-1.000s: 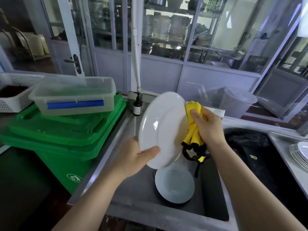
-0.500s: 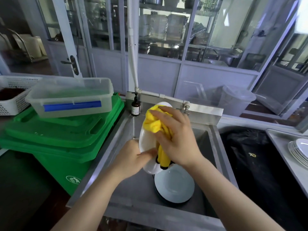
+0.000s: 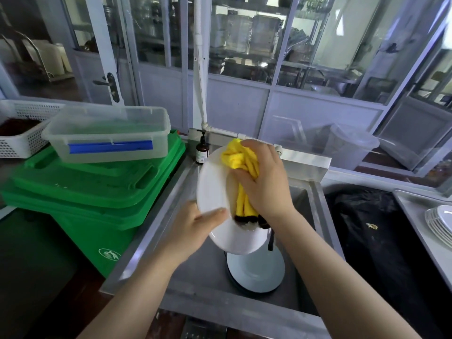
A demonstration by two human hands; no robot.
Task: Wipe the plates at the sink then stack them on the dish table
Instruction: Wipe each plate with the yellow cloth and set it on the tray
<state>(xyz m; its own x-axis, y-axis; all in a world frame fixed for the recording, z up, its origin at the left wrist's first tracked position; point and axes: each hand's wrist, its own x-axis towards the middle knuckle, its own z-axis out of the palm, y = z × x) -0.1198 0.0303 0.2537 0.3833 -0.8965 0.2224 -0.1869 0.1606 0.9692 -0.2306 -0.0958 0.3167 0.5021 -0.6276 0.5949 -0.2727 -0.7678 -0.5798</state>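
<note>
green bin (image 3: 97,199), clear tub (image 3: 110,133), soap bottle (image 3: 202,150)

Plate (image 3: 212,187) held over sink (image 3: 156,216), bin (image 3: 93,192) left, stacked plates (image 3: 439,222) far right

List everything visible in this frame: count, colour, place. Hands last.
plate in hand: 1, white, tilted over the sink
cloth: 1, yellow with black edge, pressed on that plate
plates in sink: a stack, count unclear, white, basin floor
sink: 1, steel, centre
stacked plates: several, white, dish table far right
bin: 1, green, left of sink
clear tub: 1, blue clip, on bin lid
basket: 1, white, far left
pump bottle: 1, dark, sink's back corner
black bag: 1, right of sink
left hand: grips plate's lower rim
right hand: grips cloth
</note>
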